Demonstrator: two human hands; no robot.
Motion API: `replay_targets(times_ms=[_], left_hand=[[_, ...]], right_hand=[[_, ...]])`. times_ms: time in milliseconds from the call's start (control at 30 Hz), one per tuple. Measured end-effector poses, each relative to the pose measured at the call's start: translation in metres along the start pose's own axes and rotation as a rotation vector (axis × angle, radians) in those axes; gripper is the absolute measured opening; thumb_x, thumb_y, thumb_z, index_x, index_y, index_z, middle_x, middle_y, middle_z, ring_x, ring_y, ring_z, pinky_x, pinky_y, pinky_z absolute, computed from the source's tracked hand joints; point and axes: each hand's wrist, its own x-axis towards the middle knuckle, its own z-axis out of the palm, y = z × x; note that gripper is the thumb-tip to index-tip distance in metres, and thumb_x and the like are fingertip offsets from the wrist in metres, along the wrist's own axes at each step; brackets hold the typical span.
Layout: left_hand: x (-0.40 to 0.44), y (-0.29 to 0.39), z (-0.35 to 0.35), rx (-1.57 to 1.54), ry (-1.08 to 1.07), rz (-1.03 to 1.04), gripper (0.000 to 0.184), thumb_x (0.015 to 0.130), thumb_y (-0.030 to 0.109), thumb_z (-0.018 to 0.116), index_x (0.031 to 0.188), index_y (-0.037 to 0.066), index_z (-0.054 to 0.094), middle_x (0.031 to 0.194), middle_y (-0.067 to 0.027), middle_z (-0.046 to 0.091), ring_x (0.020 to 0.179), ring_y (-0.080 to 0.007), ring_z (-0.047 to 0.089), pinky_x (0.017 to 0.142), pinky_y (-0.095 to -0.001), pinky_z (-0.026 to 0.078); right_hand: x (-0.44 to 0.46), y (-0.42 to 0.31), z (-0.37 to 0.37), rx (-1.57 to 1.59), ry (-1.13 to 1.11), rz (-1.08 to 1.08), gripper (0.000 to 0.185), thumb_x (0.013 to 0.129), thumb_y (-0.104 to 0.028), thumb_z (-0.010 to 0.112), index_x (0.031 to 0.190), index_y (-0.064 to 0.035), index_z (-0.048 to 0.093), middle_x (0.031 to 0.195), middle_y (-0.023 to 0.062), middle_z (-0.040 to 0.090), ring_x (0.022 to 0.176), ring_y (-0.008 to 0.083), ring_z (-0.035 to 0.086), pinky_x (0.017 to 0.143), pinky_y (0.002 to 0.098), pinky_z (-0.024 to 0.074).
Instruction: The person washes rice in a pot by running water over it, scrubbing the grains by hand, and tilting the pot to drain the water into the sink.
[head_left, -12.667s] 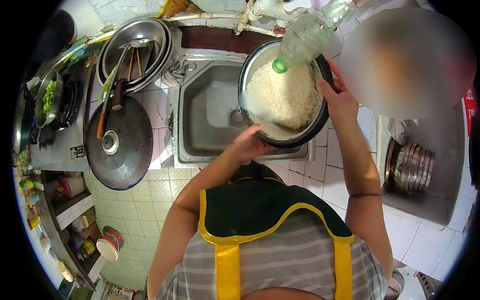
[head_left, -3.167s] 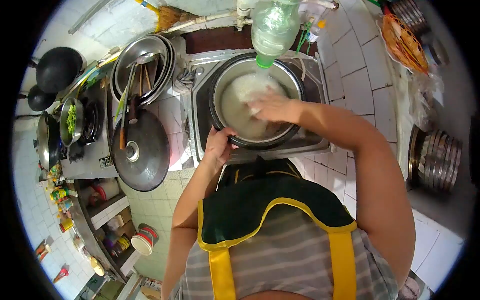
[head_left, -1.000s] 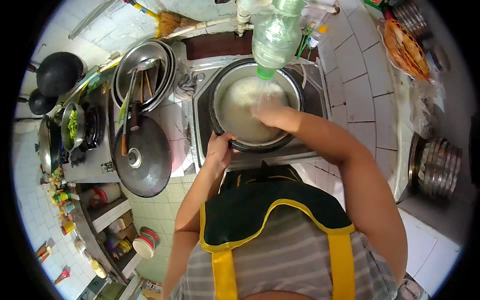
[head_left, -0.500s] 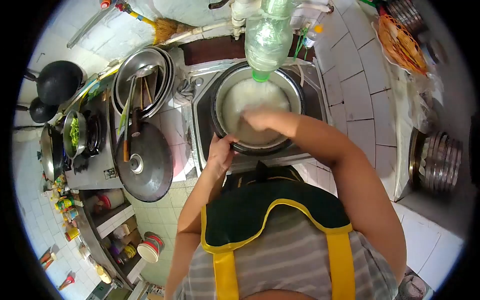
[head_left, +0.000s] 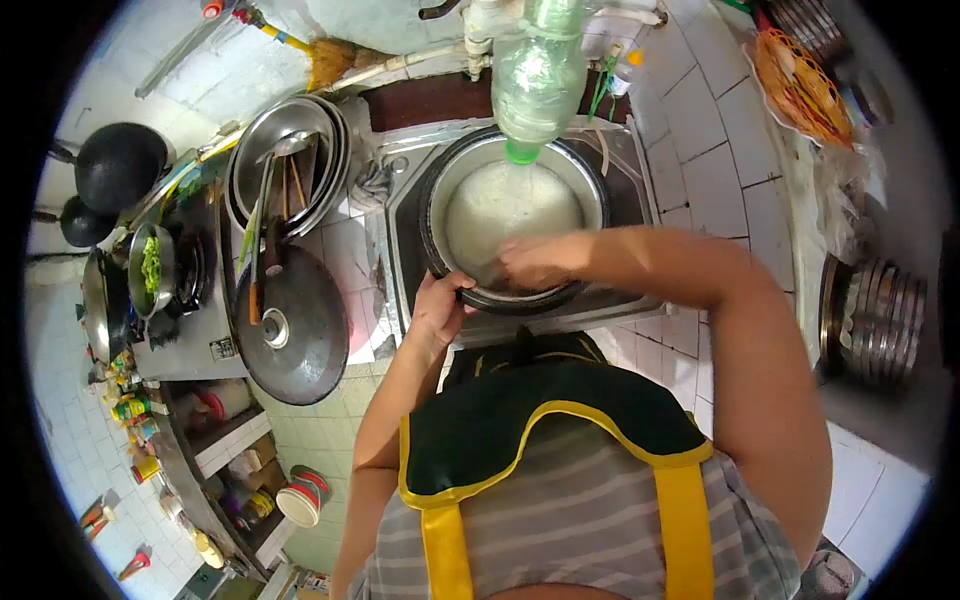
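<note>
A round metal pot (head_left: 594,195) with a dark rim sits in the steel sink and holds cloudy whitish water (head_left: 500,205). My left hand (head_left: 440,308) grips the near-left edge of this pot, thumb over the rim. Inside the pot, close to the near wall, is my right hand (head_left: 540,262); its fingers are blurred and partly in the liquid, so their pose is unclear. Above the pot hangs a clear plastic bottle (head_left: 540,85) with a green neck, fixed at the tap, and a thin stream runs from it into the pot.
Left of the sink (head_left: 405,285) stand stacked metal basins (head_left: 238,170) with a ladle, and a large dark lid (head_left: 310,350). Further left, a pan (head_left: 135,275) with chopped greens is on the stove. Stacked metal dishes (head_left: 880,325) and an orange basket (head_left: 800,85) are at right.
My right hand has moved down toward the pot's near wall, and its elbow has swung outward to the right. My left hand keeps its hold on the rim.
</note>
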Motion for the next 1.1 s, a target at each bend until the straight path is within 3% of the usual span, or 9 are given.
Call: replay_targets(times_ms=[133,200,300,500,700,833,967,1067,1100], left_hand=[[-0.002,0.001,0.0,0.008,0.004,0.012,0.029,0.069,-0.005,0.05,0.096,0.005,0.045,0.075,-0.005,0.053,0.059,-0.0168,0.053,0.044,-0.0297,0.045],[0.006,-0.001,-0.009,0.058,-0.054,-0.005,0.029,0.069,-0.004,0.05,0.096,0.006,0.045,0.077,-0.0053,0.053,0.06,-0.017,0.054,0.045,-0.03,0.046],[0.002,0.002,0.002,0.056,-0.017,-0.005,0.024,0.071,-0.005,0.048,0.092,0.005,0.044,0.074,-0.007,0.051,0.06,-0.0205,0.054,0.049,-0.0344,0.049],[0.009,-0.005,0.002,0.023,0.021,0.059,0.032,0.069,-0.004,0.05,0.099,0.007,0.046,0.08,-0.0047,0.054,0.062,-0.0153,0.054,0.045,-0.0299,0.047],[0.013,-0.009,-0.004,-0.006,0.039,0.072,0.026,0.07,-0.006,0.048,0.093,0.006,0.045,0.077,-0.0053,0.052,0.063,-0.0177,0.053,0.048,-0.0315,0.046],[0.009,-0.009,-0.008,0.049,0.02,0.069,0.03,0.068,-0.004,0.049,0.096,0.007,0.047,0.079,-0.004,0.054,0.063,-0.015,0.054,0.043,-0.0269,0.044],[0.002,-0.005,0.004,0.001,-0.015,0.063,0.029,0.069,-0.005,0.049,0.096,0.006,0.047,0.079,-0.0043,0.054,0.063,-0.0167,0.055,0.047,-0.03,0.048],[0.006,-0.007,0.004,-0.026,-0.021,0.062,0.028,0.069,-0.005,0.048,0.096,0.006,0.047,0.08,-0.0047,0.054,0.063,-0.0174,0.055,0.049,-0.0315,0.05],[0.008,-0.008,0.003,-0.035,-0.021,0.061,0.028,0.07,-0.005,0.049,0.096,0.006,0.048,0.08,-0.0049,0.054,0.063,-0.0175,0.056,0.05,-0.0319,0.05]], right_hand=[[-0.029,0.015,-0.081,-0.277,-0.174,0.033,0.021,0.069,-0.012,0.053,0.087,-0.0072,0.064,0.083,0.0127,0.06,0.08,0.03,0.056,0.08,0.0388,0.0431],[-0.006,0.048,-0.069,0.007,0.205,0.142,0.026,0.072,-0.011,0.049,0.095,-0.0084,0.061,0.086,0.0148,0.06,0.085,0.0333,0.055,0.081,0.0397,0.0434],[0.015,0.076,-0.052,0.052,0.349,0.367,0.029,0.078,-0.016,0.044,0.104,-0.0092,0.057,0.097,0.019,0.058,0.092,0.036,0.054,0.083,0.041,0.0418],[-0.005,0.076,0.012,0.588,0.046,1.035,0.038,0.089,-0.03,0.034,0.112,-0.002,0.047,0.118,0.0193,0.047,0.097,0.0342,0.052,0.077,0.0433,0.0434],[-0.032,0.017,-0.025,1.889,0.473,0.778,0.046,0.088,-0.038,0.041,0.115,-0.0009,0.044,0.117,0.0208,0.046,0.088,0.0301,0.054,0.071,0.0408,0.0456],[-0.012,0.092,-0.003,0.598,0.348,1.124,0.043,0.082,-0.034,0.049,0.113,-0.0045,0.049,0.111,0.0147,0.054,0.089,0.0324,0.056,0.075,0.0419,0.0451],[0.038,0.095,-0.01,0.529,0.317,0.861,0.032,0.083,-0.023,0.043,0.108,-0.0069,0.054,0.105,0.0185,0.054,0.088,0.028,0.056,0.076,0.0412,0.0433],[0.071,0.067,-0.01,0.832,0.18,0.676,0.034,0.083,-0.024,0.043,0.115,-0.015,0.051,0.125,0.0187,0.041,0.105,0.0317,0.049,0.089,0.0452,0.0371],[0.064,0.06,-0.011,0.581,0.127,0.565,0.036,0.083,-0.024,0.043,0.117,-0.0152,0.049,0.127,0.0184,0.039,0.107,0.033,0.047,0.091,0.0459,0.0351]])
